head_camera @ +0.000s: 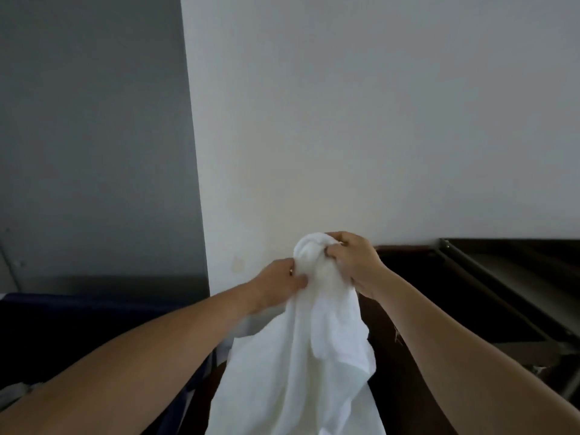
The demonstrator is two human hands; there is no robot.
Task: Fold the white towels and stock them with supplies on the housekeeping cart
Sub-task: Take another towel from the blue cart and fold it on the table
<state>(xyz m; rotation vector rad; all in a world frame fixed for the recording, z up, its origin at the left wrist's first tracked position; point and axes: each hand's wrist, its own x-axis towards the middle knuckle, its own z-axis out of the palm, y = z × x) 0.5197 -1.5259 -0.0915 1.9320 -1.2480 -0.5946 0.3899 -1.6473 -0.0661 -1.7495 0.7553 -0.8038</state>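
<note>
head view. both hands were raised in front of a white wall (376,120), gripping the bunched top of a white towel (314,340) that hung down between the forearms. the left hand (276,282) pinched the cloth at its left side, fingers curled into the fabric. the right hand (351,255) clutched the upper bunch, fingers curled over and into it. a dark cart frame (486,277) stood to the right, behind the towel; a dark blue surface (78,324) lay at the left.

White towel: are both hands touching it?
Touching. The head view shows the left hand pinching the white towel just below its bunched top, and the right hand gripping that top.
</note>
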